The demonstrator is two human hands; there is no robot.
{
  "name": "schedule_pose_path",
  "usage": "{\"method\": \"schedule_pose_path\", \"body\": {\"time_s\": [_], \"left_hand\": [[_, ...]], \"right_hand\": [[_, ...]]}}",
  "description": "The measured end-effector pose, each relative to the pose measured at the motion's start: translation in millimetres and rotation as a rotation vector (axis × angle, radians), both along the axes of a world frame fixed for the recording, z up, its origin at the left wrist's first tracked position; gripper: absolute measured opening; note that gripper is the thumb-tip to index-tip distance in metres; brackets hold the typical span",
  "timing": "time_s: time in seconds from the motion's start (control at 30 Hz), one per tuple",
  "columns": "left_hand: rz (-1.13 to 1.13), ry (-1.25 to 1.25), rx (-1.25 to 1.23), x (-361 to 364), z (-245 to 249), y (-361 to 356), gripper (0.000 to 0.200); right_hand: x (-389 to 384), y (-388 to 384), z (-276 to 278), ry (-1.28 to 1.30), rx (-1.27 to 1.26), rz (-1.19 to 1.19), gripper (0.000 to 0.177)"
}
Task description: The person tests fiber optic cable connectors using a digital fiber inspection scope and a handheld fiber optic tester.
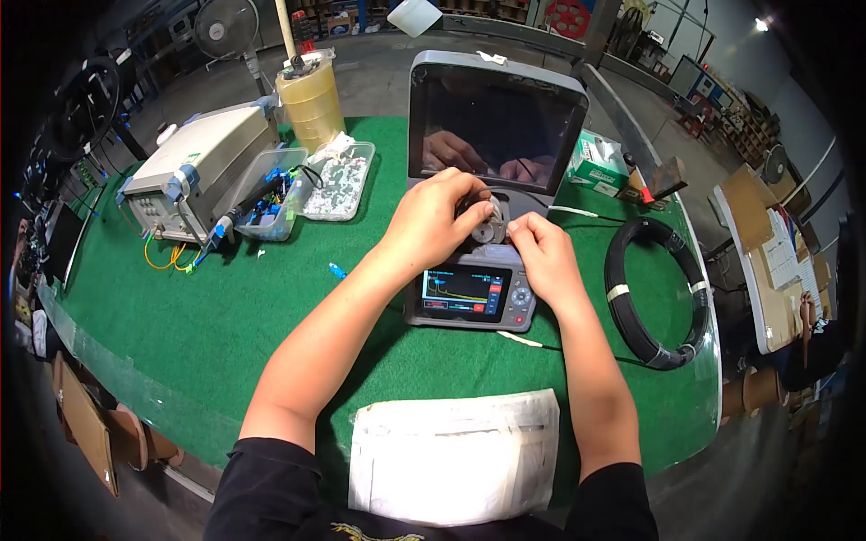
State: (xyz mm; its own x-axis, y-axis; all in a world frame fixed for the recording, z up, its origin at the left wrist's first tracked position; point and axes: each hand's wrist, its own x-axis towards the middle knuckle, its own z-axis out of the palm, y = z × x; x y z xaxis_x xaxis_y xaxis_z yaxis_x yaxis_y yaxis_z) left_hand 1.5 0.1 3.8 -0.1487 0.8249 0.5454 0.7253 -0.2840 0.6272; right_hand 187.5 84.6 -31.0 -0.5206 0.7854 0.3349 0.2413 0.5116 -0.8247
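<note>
A handheld tester [519,316] with a lit screen [463,291] showing a curve and a round keypad lies on the green mat. Just behind it is a small grey mechanism [489,233] with a round part. My left hand [442,216] reaches over this mechanism from the left, fingers curled, their tips partly hidden. On its right side, my right hand [548,259] has thumb and forefinger pinched together. Anything between the fingers of either hand is too small to make out. Behind both hands stands a larger dark display [492,117], reflecting them.
A black cable coil [616,293] lies right, near a green box [597,164]. On the left are a bench instrument [212,162], a tub of blue connectors [262,225], a tray of white scraps [338,189] and a yellowish container [311,104]. A wrapped white sheet [456,460] lies in front.
</note>
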Motion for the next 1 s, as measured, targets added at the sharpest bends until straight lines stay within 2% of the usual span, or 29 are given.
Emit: {"method": "schedule_pose_path", "body": {"time_s": [0.33, 0.63, 0.87, 0.93, 1.0], "left_hand": [[0.022, 0.025, 0.030, -1, -3, 2, 0.023], [0.010, 0.039, 0.037, -2, -5, 1, 0.020], [0.019, 0.066, 0.066, -1, -5, 0, 0.018], [0.013, 0.055, 0.052, -1, -5, 2, 0.020], [0.032, 0.025, 0.100, 0, -9, 2, 0.023]], "right_hand": [[-1, 4, -2, -0.030, -0.020, 0.008, 0.032], [1, 7, -8, -0.008, -0.113, 0.051, 0.029], [3, 9, -9, -0.019, -0.084, 0.092, 0.026], [2, 7, -6, 0.005, -0.066, 0.077, 0.030], [1, 7, -5, -0.081, -0.123, 0.040, 0.035]]}}
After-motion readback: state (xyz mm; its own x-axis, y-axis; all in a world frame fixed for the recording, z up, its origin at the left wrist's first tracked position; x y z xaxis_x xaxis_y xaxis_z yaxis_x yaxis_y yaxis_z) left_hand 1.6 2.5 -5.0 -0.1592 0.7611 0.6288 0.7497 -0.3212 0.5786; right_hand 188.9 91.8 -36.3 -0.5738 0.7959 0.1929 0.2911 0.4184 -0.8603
